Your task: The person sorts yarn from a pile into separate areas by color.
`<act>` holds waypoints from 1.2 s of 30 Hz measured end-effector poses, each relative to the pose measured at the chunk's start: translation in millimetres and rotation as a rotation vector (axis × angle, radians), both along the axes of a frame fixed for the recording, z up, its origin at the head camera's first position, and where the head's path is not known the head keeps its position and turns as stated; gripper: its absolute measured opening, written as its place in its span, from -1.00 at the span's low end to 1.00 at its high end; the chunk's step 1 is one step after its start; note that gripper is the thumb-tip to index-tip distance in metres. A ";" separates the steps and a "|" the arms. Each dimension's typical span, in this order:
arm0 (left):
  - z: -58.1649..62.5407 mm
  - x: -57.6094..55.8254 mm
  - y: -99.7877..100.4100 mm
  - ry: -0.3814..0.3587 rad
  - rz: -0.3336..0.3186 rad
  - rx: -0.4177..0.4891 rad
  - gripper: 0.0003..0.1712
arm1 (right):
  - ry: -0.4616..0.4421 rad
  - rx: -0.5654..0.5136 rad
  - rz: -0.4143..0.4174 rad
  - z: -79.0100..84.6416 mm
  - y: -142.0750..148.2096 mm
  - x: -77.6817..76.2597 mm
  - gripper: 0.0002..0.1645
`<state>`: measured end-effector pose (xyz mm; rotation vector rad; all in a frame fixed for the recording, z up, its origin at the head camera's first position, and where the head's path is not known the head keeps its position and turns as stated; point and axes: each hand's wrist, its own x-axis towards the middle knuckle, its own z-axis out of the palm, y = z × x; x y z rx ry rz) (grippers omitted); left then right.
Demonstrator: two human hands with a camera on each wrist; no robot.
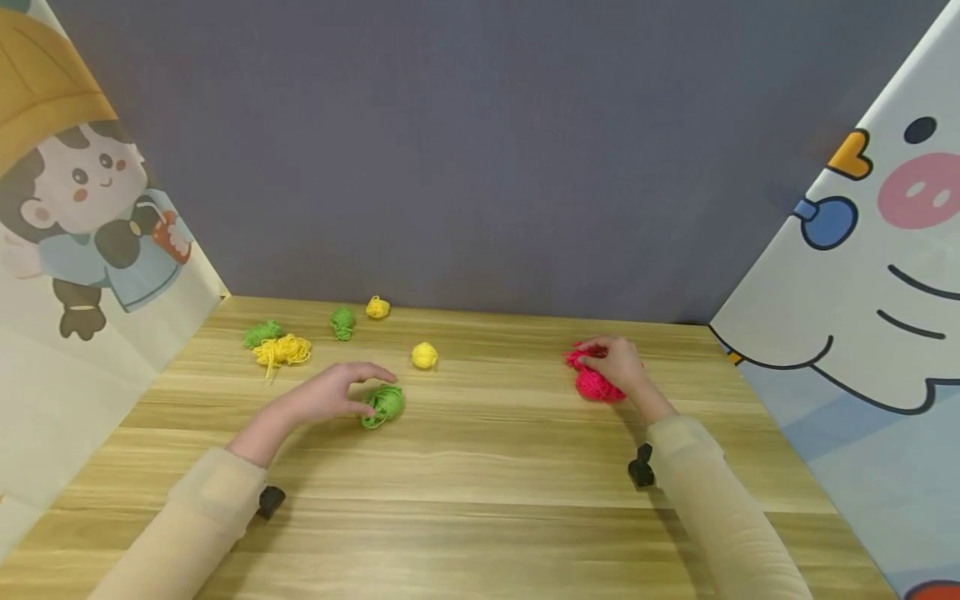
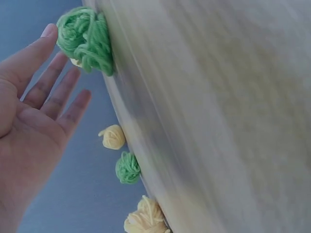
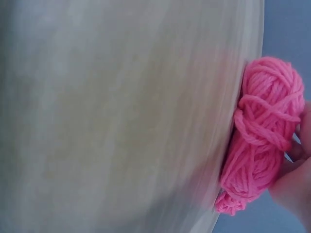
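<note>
My left hand (image 1: 335,393) reaches over a green yarn ball (image 1: 387,405), thumb and fingers spread around its near side. In the left wrist view its fingers are fairly straight, and the thumb tip is right at the green yarn (image 2: 86,40). On the right, my right hand (image 1: 621,365) pinches a small red-pink yarn ball (image 1: 576,357) between thumb and fingers. A larger red-pink yarn ball (image 1: 597,387) lies just in front of it on the table. This bigger bundle (image 3: 265,126) partly hides the right hand's fingers in the right wrist view.
Beyond the left hand lie a yellow ball (image 1: 424,356), a small yellow ball (image 1: 378,307) and a green ball (image 1: 342,323). Farther left, a loose yellow bundle (image 1: 283,351) sits against another green one (image 1: 262,333). A grey partition (image 1: 465,167) stands behind the wooden table (image 1: 465,517).
</note>
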<state>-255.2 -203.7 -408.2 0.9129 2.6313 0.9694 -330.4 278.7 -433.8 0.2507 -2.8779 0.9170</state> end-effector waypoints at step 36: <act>-8.2 -23.2 9.5 -0.047 -0.084 -0.086 -0.59 | 0.002 0.023 -0.051 -5.2 9.3 -4.4 -0.73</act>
